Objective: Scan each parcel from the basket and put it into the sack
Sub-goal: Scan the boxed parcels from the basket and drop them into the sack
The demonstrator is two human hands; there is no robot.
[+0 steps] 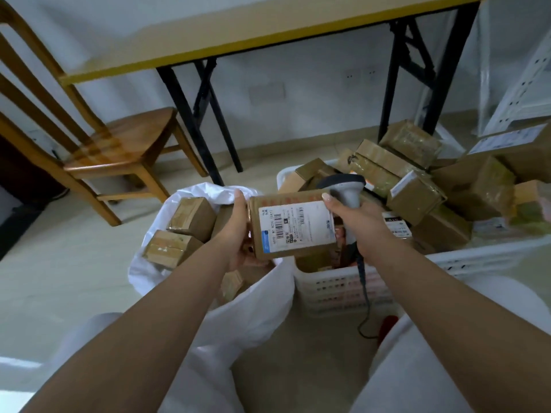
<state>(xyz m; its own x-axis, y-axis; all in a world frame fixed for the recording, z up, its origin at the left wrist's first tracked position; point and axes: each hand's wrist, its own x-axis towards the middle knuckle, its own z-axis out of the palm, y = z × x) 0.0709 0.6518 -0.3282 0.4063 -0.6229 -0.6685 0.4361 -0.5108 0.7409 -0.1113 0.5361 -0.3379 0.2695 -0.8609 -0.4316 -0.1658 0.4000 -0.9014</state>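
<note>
The left hand (238, 231) grips the parcel (293, 226) by its left end, above the sack (256, 311) — long axis crosswise, label up. The right hand (354, 222), fingers wrapped round the scanner (346, 189), touches the parcel's right end — the sack's mouth lies just below-left.

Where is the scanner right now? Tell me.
In the head view, right of centre: the scanner is held in the right hand, just above the white basket, beside the held parcel.

Pale tiled floor (74, 263) under white sack (256, 308), basket (337, 290), wooden chair (119, 156).
</note>
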